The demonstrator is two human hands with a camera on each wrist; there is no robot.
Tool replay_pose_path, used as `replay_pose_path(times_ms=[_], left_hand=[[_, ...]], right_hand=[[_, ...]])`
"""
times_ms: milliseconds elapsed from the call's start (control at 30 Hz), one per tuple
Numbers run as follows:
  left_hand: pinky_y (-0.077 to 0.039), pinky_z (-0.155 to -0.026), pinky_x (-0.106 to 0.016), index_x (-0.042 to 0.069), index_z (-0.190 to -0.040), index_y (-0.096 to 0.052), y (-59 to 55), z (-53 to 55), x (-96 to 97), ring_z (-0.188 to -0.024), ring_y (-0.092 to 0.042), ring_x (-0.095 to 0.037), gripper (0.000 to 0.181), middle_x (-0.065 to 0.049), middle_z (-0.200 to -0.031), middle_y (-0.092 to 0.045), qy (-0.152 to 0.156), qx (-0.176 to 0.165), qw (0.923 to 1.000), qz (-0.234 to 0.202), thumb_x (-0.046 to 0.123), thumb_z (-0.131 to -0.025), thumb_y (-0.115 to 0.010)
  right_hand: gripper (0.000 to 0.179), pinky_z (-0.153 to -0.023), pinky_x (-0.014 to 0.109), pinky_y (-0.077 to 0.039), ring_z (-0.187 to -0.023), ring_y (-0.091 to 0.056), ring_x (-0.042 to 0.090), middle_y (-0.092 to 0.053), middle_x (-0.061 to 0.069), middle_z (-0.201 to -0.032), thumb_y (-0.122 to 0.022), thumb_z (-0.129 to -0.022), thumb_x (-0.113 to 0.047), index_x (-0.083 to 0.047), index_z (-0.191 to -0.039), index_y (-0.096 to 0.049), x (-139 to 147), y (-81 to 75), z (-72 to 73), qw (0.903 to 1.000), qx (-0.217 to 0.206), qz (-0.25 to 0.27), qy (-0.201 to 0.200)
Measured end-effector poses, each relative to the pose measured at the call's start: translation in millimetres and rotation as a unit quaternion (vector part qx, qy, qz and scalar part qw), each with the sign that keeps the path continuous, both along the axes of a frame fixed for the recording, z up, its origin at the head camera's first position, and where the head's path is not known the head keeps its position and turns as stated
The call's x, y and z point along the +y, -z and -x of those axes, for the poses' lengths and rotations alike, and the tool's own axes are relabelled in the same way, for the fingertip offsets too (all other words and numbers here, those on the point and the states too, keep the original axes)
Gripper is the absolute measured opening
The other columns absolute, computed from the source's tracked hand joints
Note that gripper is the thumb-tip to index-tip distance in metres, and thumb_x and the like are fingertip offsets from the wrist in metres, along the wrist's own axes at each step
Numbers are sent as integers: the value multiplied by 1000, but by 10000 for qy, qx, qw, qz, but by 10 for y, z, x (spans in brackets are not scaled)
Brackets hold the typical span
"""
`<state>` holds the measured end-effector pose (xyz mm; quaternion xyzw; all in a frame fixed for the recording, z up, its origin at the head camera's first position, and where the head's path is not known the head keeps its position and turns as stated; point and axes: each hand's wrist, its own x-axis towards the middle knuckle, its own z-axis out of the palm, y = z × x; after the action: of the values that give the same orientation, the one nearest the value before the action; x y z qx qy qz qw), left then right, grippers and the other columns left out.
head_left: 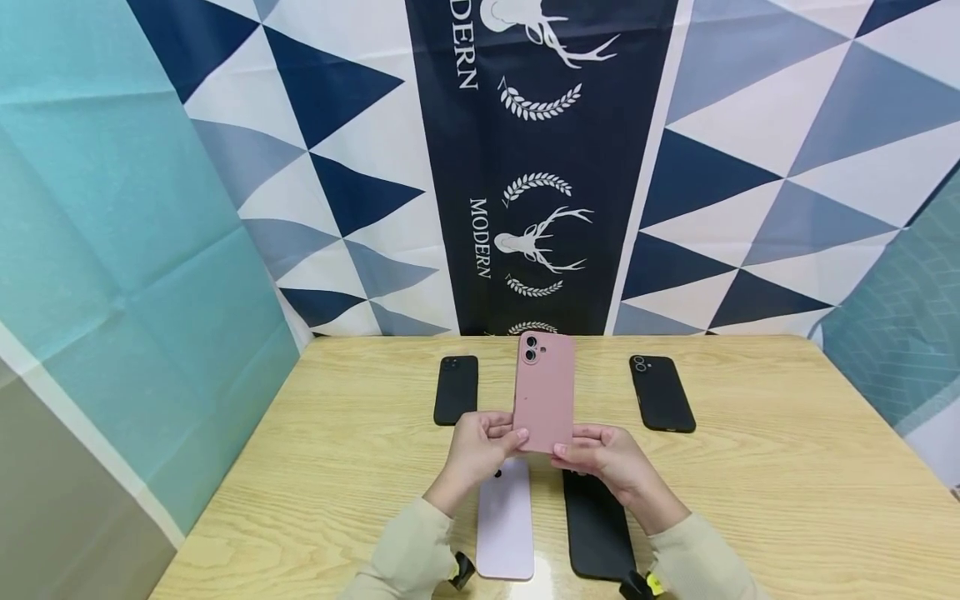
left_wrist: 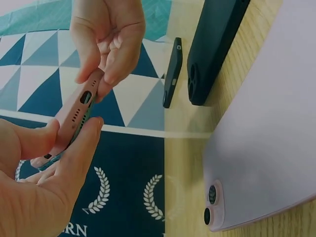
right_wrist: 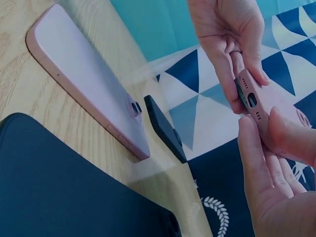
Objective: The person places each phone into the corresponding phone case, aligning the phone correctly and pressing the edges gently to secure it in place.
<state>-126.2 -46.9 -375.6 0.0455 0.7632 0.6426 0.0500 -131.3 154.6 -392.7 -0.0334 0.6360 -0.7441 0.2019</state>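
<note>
Both hands hold a pink phone case (head_left: 545, 392) raised over the table, its camera end up and its back toward the head camera. My left hand (head_left: 480, 446) grips the lower left corner, thumb on the back. At the lower right corner my right hand (head_left: 607, 458) pinches it the same way. In the left wrist view the case's bottom edge (left_wrist: 74, 111) shows a port opening and small holes, with a dark teal layer along its far side. Below the hands lie a lilac phone (head_left: 504, 525) on the left and a black phone (head_left: 600, 533) on the right.
Farther back on the wooden table (head_left: 337, 467) lie a smaller black phone (head_left: 456, 390) on the left and another black phone (head_left: 663, 396) on the right. A patterned cloth (head_left: 360, 150) hangs behind the table, and a teal cloth (head_left: 127, 233) hangs on the left.
</note>
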Motion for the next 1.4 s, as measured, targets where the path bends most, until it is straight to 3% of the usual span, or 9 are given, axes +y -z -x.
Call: replay_pose_path(times_ms=[367, 467, 600, 767, 933, 1000, 1200, 1400], left_hand=[[-60, -62, -25, -12, -106, -67, 57, -6, -16, -80, -74, -30, 25, -26, -95, -72, -266, 234, 9993, -115, 3, -86, -69], [-60, -64, -26, -11, -106, -68, 80, -7, -36, -82, -74, -31, 25, -26, -96, -72, -195, 279, 9992, -211, 4, -85, -70], [-60, -65, -27, -11, -107, -68, 96, -30, -62, -83, -73, -34, 26, -26, -95, -72, 64, 304, 9991, -306, 4, -86, -70], [-60, -68, -26, -13, -110, -65, 120, -69, -71, -85, -72, -37, 27, -30, -98, -70, 406, 165, 9980, -447, 1, -87, -67], [-61, -70, -29, -14, -108, -65, 148, -82, -66, -85, -72, -36, 25, -32, -97, -69, 627, -35, 9966, -532, -1, -87, -66], [-61, -71, -31, -13, -107, -66, 155, -85, -66, -83, -73, -33, 25, -31, -96, -70, 681, -187, 9965, -446, 1, -87, -67], [-61, -71, -35, -10, -105, -68, 142, -95, -74, -78, -74, -29, 23, -28, -93, -72, 997, -764, 9920, -90, 6, -88, -67], [-61, -68, -31, -7, -102, -71, 72, -68, -63, -77, -74, -28, 27, -24, -92, -74, 798, -720, 9938, 272, 16, -88, -70]], right_hand=[[62, -85, 26, -58, -87, -70, 5, -72, -5, -96, -69, -86, -4, 21, -133, -37, -11, 5, 29, 9995, 89, -198, -225], [61, -84, 21, -57, -88, -69, 3, -72, -7, -95, -66, -90, -10, 19, -134, -37, 8, -52, 52, 9991, 132, -359, -192], [59, -83, 15, -54, -88, -67, -1, -70, -14, -93, -61, -94, -17, 16, -137, -38, 60, -187, 121, 9987, 221, -398, 213], [45, -82, 15, -55, -87, -67, -2, -69, -16, -92, -60, -95, -20, 4, -133, -50, 148, -326, 190, 9973, 293, -241, 623], [11, -80, 16, -56, -83, -68, -1, -71, -15, -87, -62, -94, -19, -19, -104, -67, 192, -346, 200, 9976, 171, -155, 655], [9, -78, 16, -57, -80, -68, 0, -72, -14, -83, -63, -93, -18, -23, -95, -70, 190, -328, 190, 9970, 58, -152, 756], [14, -70, 18, -58, -72, -68, 1, -71, -12, -74, -62, -93, -11, -21, -88, -71, 159, -243, 132, 9936, -234, -245, 1077], [12, -69, 19, -58, -71, -68, 2, -71, -12, -75, -62, -92, -10, -16, -94, -72, 100, -231, 85, 9948, -139, -350, 943]])
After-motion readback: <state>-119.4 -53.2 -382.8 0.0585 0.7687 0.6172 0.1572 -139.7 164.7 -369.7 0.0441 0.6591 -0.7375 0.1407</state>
